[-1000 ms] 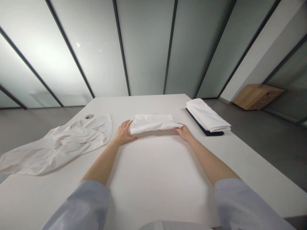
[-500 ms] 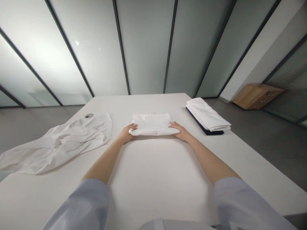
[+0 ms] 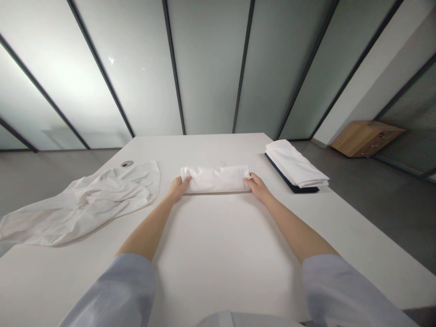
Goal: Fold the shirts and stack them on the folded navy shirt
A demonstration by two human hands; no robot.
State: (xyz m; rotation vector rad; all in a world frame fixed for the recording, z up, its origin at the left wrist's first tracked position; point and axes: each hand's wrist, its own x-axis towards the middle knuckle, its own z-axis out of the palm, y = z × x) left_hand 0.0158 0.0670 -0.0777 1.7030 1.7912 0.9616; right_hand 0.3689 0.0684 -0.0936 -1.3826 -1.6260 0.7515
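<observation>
A folded white cloth (image 3: 216, 180), probably a garment, lies as a narrow band across the middle of the table. My left hand (image 3: 179, 187) grips its left end, the thumb on the near face and the fingers behind. At the opposite end my right hand (image 3: 256, 185) pinches the cloth the same way. The far side of the band and most of the fingertips are hidden behind the fabric.
A crumpled white garment (image 3: 91, 200) spreads on the left and hangs over the table edge. To the right, folded white cloth (image 3: 294, 164) rests on a dark navy one (image 3: 293, 185). A round grommet (image 3: 127, 163) sits in the white table (image 3: 218, 254).
The cloth's near edge has been folded away from me, turning the wider panel into a narrow upright-looking band. Both thumbs now show on its near face.
</observation>
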